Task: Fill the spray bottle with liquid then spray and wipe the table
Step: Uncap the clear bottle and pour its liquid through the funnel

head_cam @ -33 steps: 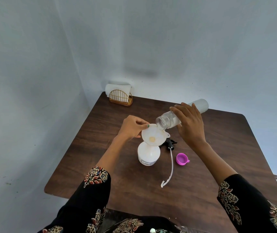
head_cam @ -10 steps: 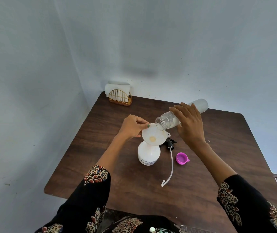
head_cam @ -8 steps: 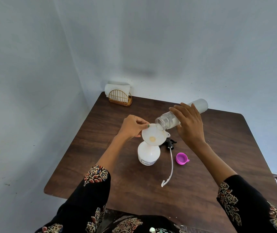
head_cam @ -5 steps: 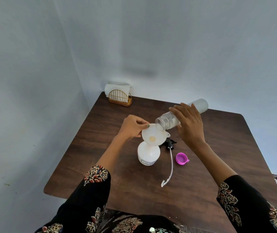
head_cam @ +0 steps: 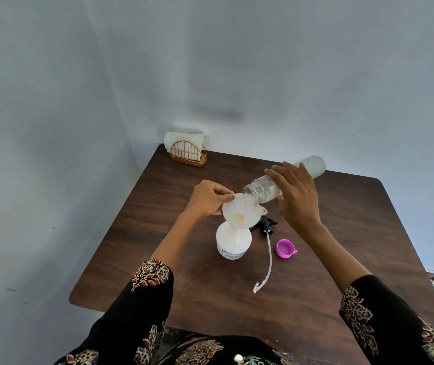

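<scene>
A white spray bottle (head_cam: 233, 241) stands upright near the middle of the brown table (head_cam: 368, 233), with a white funnel (head_cam: 240, 212) set in its neck. My left hand (head_cam: 208, 198) pinches the funnel's left rim. My right hand (head_cam: 296, 196) grips a clear bottle (head_cam: 263, 189), tipped almost flat with its open mouth over the funnel's far edge. The black spray head (head_cam: 265, 225) lies just right of the spray bottle, its long white tube (head_cam: 269, 262) trailing toward me. A pink cap (head_cam: 285, 248) lies to the right of the tube.
A gold wire holder with white napkins (head_cam: 188, 150) stands at the table's far left corner. Blue-grey walls close in behind and on the left. The table's front edge is near my sleeves.
Almost nothing moves; both hands hold their positions, with the clear bottle staying tipped over the funnel.
</scene>
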A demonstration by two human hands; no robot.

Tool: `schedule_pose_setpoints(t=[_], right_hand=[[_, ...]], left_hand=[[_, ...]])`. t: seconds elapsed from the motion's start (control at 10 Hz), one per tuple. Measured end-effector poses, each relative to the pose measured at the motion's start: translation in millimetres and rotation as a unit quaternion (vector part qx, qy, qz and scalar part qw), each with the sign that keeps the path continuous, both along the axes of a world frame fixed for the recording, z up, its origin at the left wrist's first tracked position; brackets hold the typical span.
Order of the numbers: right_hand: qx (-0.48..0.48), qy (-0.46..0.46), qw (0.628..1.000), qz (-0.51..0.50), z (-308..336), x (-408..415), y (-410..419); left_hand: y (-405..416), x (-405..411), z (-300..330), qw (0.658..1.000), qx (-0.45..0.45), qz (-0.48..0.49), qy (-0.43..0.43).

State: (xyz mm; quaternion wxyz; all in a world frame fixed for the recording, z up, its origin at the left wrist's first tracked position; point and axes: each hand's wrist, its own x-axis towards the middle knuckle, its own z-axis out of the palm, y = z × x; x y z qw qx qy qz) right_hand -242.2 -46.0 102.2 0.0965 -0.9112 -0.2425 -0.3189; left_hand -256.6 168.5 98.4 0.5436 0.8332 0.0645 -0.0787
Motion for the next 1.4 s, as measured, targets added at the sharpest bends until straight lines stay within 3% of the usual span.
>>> schedule_pose_setpoints(t=[1.4], right_hand=[[-0.004,0.016,1.000,-0.006,10.1,-7.8,2.3]], left_hand=[[-0.1,-0.9,1.5,1.000,-0.001,-0.002,-0.004]])
